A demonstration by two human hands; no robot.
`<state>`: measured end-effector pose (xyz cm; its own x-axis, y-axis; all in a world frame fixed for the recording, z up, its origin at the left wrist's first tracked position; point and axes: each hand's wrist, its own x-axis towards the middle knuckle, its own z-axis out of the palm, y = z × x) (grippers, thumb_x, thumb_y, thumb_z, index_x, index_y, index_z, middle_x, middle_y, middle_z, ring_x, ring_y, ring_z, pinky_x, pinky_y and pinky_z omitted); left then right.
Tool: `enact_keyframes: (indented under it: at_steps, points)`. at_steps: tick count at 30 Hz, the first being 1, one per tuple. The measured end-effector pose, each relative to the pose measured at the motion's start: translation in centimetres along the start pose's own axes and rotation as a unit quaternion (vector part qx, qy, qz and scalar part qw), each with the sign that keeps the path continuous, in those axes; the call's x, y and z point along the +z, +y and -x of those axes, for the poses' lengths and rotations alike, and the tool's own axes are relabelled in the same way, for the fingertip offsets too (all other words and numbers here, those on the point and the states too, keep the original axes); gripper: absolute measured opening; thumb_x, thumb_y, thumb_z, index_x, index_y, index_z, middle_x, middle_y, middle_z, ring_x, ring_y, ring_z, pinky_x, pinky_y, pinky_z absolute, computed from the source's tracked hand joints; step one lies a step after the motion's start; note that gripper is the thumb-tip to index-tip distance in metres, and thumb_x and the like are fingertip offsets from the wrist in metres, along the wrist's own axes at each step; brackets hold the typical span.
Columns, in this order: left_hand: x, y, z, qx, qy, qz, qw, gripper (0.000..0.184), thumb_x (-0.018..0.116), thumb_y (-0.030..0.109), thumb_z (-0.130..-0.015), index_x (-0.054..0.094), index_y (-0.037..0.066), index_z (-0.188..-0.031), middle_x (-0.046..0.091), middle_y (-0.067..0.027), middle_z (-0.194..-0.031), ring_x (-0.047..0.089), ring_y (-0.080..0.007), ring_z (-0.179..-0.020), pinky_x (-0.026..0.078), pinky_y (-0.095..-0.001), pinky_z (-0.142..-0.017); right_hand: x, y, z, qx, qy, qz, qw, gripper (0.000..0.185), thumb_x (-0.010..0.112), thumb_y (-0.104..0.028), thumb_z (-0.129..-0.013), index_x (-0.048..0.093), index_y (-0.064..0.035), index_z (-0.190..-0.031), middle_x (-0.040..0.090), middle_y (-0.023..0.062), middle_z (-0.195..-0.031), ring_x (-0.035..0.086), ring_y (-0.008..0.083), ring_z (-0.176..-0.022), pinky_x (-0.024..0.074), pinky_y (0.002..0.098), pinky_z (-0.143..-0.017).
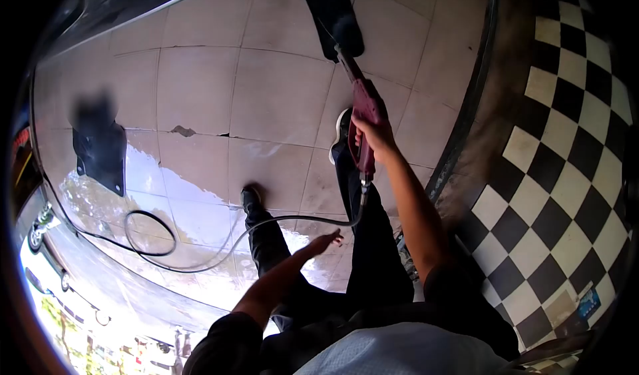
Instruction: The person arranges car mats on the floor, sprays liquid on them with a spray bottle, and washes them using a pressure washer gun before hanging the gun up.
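Observation:
My right hand [376, 137] is wrapped round the grip of a dark red pressure washer gun [367, 100]. Its nozzle points away from me at a black car floor mat [341, 25] lying on the tiles, and a thin line of spray seems to leave the tip. From the bottom of the grip, a dark hose [286, 218] curves to the left across the floor. My left hand [325, 243] hangs just below that hose with its fingers loosely apart, holding nothing.
Another dark mat [100, 152] lies at the left, beside wet, shiny tiles. The hose makes a loop [150, 234] on the floor. A dark channel edge [459, 128] and black-and-white checkered tiles [556, 168] run along the right. Part of a car [133, 2] shows at the upper left.

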<state>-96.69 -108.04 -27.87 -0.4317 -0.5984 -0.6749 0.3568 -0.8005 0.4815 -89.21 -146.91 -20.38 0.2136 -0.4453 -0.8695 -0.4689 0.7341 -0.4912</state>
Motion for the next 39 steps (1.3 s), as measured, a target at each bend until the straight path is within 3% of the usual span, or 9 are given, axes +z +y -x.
enact_keyframes:
  at_steps: [2,5,7,9,15,23,27,28,39]
  points:
    - [1.9,2.2,2.4,-0.102,-0.051,0.02,0.993,0.077,0.021,0.069,-0.084,0.06,0.007,-0.109,0.06,-0.0098,-0.098,0.051,-0.021,-0.097,0.034,-0.0346,-0.091,1.9,-2.8,0.3,0.006,-0.002,0.016,1.0,0.019,0.065,-0.024,-0.078,0.053,-0.0096,-0.08,0.049,-0.0008,-0.059,0.049,0.0108,-0.052,0.0434,0.0272,-0.05]
    - [2.3,1.2,4.8,0.026,0.03,-0.045,0.998,0.065,0.046,0.058,-0.083,0.054,0.002,-0.115,0.055,-0.0176,-0.108,0.048,-0.0315,-0.107,0.032,-0.0418,-0.095,2.6,-7.0,0.0,0.018,-0.025,-0.003,1.0,0.017,0.065,-0.023,-0.077,0.052,-0.0121,-0.079,0.047,-0.0011,-0.057,0.048,0.013,-0.05,0.0431,0.0312,-0.05]
    - [2.7,3.5,6.4,0.116,0.403,-0.25,0.873,0.076,0.068,0.047,-0.071,0.039,0.002,-0.125,0.039,-0.022,-0.125,0.035,-0.0386,-0.119,0.029,-0.0495,-0.097,3.6,-9.4,2.3,0.006,-0.011,-0.005,1.0,0.016,0.065,-0.021,-0.077,0.051,-0.0131,-0.08,0.046,-0.0013,-0.057,0.047,0.0136,-0.049,0.043,0.0328,-0.05]
    - [0.7,9.9,7.8,0.133,0.516,-0.264,0.804,0.095,0.078,0.042,-0.058,0.029,0.006,-0.13,0.025,-0.0225,-0.134,0.025,-0.0405,-0.124,0.025,-0.0532,-0.098,3.8,-11.2,3.1,0.033,-0.001,-0.005,0.999,0.018,0.065,-0.02,-0.076,0.049,-0.0121,-0.081,0.045,0.0002,-0.058,0.047,0.0153,-0.049,0.0435,0.0358,-0.051]
    - [-1.9,13.5,4.2,0.146,0.37,-0.259,0.88,0.092,0.079,0.045,-0.052,0.036,0.011,-0.126,0.031,-0.0154,-0.133,0.025,-0.0328,-0.126,0.018,-0.0576,-0.1,4.9,-14.6,2.8,0.047,0.043,0.076,0.995,0.02,0.062,-0.019,-0.075,0.046,-0.0083,-0.08,0.043,0.0024,-0.055,0.045,0.0169,-0.045,0.0429,0.0384,-0.047]
    - [-5.6,12.3,-1.5,0.162,0.303,-0.356,0.869,0.072,0.077,0.044,-0.057,0.044,0.017,-0.116,0.039,-0.0082,-0.127,0.024,-0.0298,-0.129,0.008,-0.0627,-0.101,8.0,-20.2,1.0,0.033,0.003,0.149,0.988,0.016,0.061,-0.016,-0.074,0.048,-0.0071,-0.076,0.045,0.0024,-0.055,0.046,0.0163,-0.046,0.0436,0.0384,-0.049]
    - [-5.7,13.0,-3.1,0.139,0.207,-0.31,0.917,0.03,0.068,0.035,-0.069,0.06,0.012,-0.086,0.061,-0.0059,-0.088,0.054,-0.0277,-0.092,0.036,-0.0462,-0.089,7.1,-21.8,0.2,0.035,-0.008,0.141,0.989,0.02,0.062,-0.018,-0.074,0.045,-0.0103,-0.083,0.044,0.0006,-0.058,0.046,0.0146,-0.048,0.0435,0.0373,-0.052]
    - [-4.9,12.3,-2.5,0.261,0.292,-0.285,0.875,0.02,0.068,0.026,-0.071,0.058,0.01,-0.076,0.058,-0.0084,-0.069,0.054,-0.0294,-0.07,0.042,-0.0416,-0.064,6.5,-22.1,0.1,0.042,0.001,0.126,0.991,0.02,0.062,-0.018,-0.074,0.045,-0.0104,-0.083,0.043,0.0007,-0.058,0.045,0.0149,-0.048,0.0434,0.0374,-0.052]
    - [-1.7,13.2,7.7,0.209,0.326,-0.251,0.887,0.02,0.067,0.024,-0.071,0.056,0.008,-0.07,0.058,-0.0086,-0.068,0.055,-0.0296,-0.071,0.04,-0.0421,-0.066,3.4,-22.6,0.1,0.014,-0.022,0.009,1.0,0.021,0.062,-0.015,-0.073,0.046,-0.0067,-0.083,0.045,0.0042,-0.059,0.046,0.018,-0.047,0.0447,0.0424,-0.052]
